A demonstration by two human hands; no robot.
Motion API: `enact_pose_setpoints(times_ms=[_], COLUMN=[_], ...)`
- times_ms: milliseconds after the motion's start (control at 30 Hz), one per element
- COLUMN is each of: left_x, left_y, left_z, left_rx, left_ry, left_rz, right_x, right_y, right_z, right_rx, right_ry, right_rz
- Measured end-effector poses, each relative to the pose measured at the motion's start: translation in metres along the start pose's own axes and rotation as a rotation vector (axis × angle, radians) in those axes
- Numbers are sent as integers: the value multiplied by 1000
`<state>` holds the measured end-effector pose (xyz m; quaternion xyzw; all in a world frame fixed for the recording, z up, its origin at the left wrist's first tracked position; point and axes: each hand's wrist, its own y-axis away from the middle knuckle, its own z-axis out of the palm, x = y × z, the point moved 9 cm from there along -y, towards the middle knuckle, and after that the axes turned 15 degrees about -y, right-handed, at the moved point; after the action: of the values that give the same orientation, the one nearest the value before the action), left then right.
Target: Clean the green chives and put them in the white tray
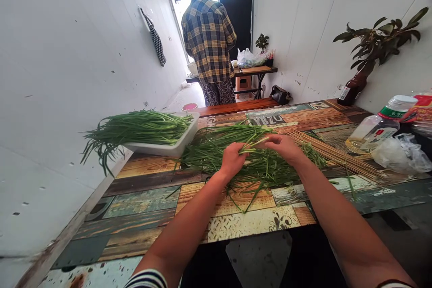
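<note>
My left hand [232,159] is closed around a few garlic chives [249,148], their pale ends pointing right. At those ends, the fingers of my right hand [285,147] are pinched together on a stalk. Both hands are just above a loose heap of chives [205,149] spread over the table. Below and right of them lie tangled green scraps [270,168]. Farther left, a white plastic tray [182,146] holds a thick pile of chives [148,126], whose leaf tips hang over its left side.
Thin wooden skewers [344,159] lie right of the heap on the patterned table [141,207]. A clear bottle [381,123], a plastic bag [401,153] and a brown bottle with a plant [356,83] stand at the right. Beyond the bench [236,107], a person [211,40] faces away.
</note>
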<state>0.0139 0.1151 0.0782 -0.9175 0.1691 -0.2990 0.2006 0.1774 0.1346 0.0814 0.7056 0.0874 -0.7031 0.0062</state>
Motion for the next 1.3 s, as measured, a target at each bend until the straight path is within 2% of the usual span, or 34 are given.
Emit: enact_pose_setpoints(times_ms=[67, 167, 300, 367, 433, 500, 600, 667, 733, 833, 967, 1167, 1300], left_x=[0, 1, 8, 13, 15, 10, -6, -13, -15, -14, -11, -6, -2], left_y=[0, 0, 1, 1, 1, 1, 0, 0, -1, -1, -2, -1, 0], left_z=[0, 2, 3, 2, -1, -6, -12, -13, -11, -8, -6, 0, 0], left_rx=[-12, -46, -78, -80, -68, -34, 36, 60, 57, 49, 27, -38, -48], left_ry=[-3, -24, -56, -75, -90, -90, -28, 30, 61, 54, 29, 49, 90], left_rz=[-6, -7, 53, 91, 115, 96, 14, -7, 0, -2, -9, 29, 42], right_x=[1, 11, 20, 24, 27, 26, 11, 0, -6, -6, 0, 10, 10], right_y=[2, 5, 4, 1, -4, -10, -15, -13, -10, -2, 3, 0, 0], right_z=[9, 16, 32, 32, 22, 1, -36, -45, -36, -10, 13, 12, 13], right_rx=[-28, 15, -32, -46, -18, 45, 168, 191, 133, 40, 1, 35, 12], right_ry=[25, 107, 16, -25, -43, -72, -148, -193, -198, -160, -161, -145, -159], right_rz=[32, 93, 7, -32, -37, -45, -120, -146, -102, -15, -24, -50, -39])
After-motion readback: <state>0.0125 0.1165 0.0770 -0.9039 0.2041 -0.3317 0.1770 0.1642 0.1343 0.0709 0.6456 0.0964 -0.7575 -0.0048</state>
